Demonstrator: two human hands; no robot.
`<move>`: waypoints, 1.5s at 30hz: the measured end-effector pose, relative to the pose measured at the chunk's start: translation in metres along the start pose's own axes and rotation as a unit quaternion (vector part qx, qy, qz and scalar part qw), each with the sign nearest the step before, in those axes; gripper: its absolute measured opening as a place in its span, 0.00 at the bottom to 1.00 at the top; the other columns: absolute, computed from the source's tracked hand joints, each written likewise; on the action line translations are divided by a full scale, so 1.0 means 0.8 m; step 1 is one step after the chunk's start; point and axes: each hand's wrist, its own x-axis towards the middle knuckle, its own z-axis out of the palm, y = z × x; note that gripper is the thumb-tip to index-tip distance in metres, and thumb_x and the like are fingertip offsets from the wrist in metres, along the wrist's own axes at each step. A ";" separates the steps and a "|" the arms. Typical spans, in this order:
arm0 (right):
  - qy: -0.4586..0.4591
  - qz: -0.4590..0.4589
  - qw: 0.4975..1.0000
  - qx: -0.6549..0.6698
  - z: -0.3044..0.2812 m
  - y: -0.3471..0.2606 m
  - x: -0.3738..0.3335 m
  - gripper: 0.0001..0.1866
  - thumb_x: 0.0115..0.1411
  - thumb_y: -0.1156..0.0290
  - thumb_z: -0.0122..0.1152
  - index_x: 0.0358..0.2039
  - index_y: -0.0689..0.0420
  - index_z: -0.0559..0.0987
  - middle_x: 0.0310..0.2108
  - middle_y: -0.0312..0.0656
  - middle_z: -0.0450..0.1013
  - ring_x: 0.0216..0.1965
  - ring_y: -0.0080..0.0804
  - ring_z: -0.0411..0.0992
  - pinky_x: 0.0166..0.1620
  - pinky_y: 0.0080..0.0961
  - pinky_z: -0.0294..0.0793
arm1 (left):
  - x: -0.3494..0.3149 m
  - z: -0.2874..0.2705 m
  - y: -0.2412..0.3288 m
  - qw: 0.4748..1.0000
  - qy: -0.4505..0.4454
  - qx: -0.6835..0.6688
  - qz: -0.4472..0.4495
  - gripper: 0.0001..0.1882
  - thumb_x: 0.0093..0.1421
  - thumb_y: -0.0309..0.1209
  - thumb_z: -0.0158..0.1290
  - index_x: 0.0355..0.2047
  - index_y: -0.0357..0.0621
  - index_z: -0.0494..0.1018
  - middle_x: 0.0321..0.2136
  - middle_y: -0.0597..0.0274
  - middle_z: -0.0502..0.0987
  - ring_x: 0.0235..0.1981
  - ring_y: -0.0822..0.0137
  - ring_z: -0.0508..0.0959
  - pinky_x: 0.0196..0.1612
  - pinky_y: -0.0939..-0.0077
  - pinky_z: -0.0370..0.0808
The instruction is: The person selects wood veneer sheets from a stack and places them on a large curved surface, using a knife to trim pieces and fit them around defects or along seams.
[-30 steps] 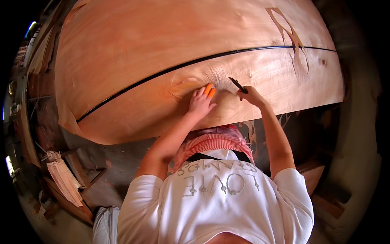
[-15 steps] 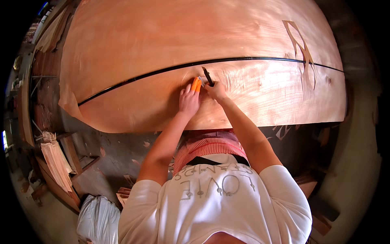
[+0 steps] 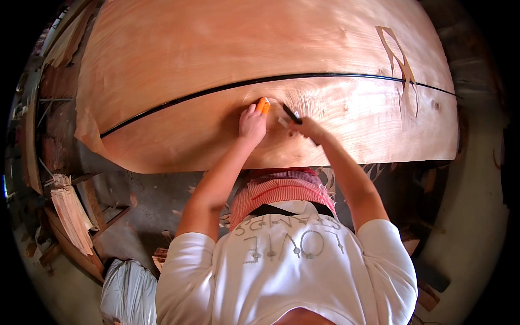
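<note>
A wide sheet of wood veneer (image 3: pixel 184 146) with a wavy grain lies before me. Near its middle my left hand (image 3: pixel 252 122) grips a small bright orange object (image 3: pixel 262 105) with a pale end; its exact kind is not clear. Just to the right, my right hand (image 3: pixel 309 129) is closed around a slim black tool (image 3: pixel 292 114), which looks like a cutter knife, its tip angled up and left. Motion blurs the fingers there. Small pale scraps show beside the tool, too smeared to name. Both hands are over the near part of the sheet.
A long black strip (image 3: pixel 227 85) runs across the veneer beyond my hands. A thin cut-out scrap of veneer (image 3: pixel 398 51) lies at the right. Stacked veneer strips (image 3: pixel 73 216) stand on a wooden frame at left, with a white plastic sack (image 3: pixel 130 292) below. Scraps litter the floor.
My right hand has moved right and toward me with the black tool, away from the orange object. My left hand stays almost in place, still holding that object.
</note>
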 end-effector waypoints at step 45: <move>0.157 -0.102 0.980 0.070 0.116 0.057 -0.040 0.13 0.56 0.66 0.53 0.33 0.66 0.72 0.17 0.37 0.68 0.18 0.24 0.69 0.22 0.20 0.66 | -0.116 -0.062 -0.040 0.985 -0.110 -0.073 0.115 0.34 0.46 0.50 0.54 0.52 0.50 0.64 0.58 0.53 0.53 0.62 0.56 0.47 0.60 0.48 0.45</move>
